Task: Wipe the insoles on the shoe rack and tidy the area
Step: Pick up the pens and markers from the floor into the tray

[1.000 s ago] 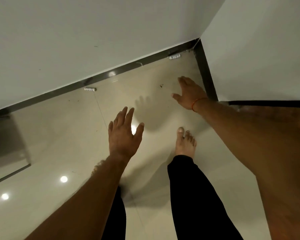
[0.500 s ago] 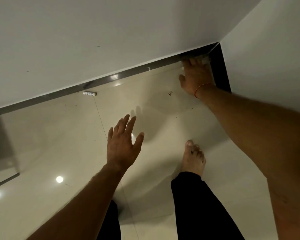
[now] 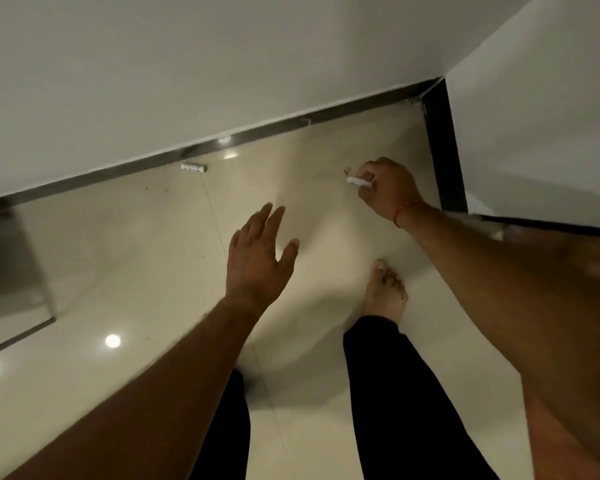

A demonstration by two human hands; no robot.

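Note:
My right hand (image 3: 388, 188) is closed around a small white stick-shaped object (image 3: 359, 181), held just above the glossy beige floor near the corner. A tiny dark scrap (image 3: 347, 171) lies on the tile right beside that hand. My left hand (image 3: 260, 258) hovers flat over the floor with fingers spread and nothing in it. A second small white object (image 3: 193, 167) lies on the floor against the dark skirting (image 3: 291, 124). No shoe rack or insoles are in view.
White walls meet in a corner at the upper right, edged by dark skirting (image 3: 442, 147). My bare foot (image 3: 383, 292) and black trouser legs (image 3: 399, 403) stand on the tile. A grey panel (image 3: 11, 268) sits at the left edge.
My right hand reached into the corner, closed on the small white object there and has drawn back toward me with it. My left hand stayed spread over the floor.

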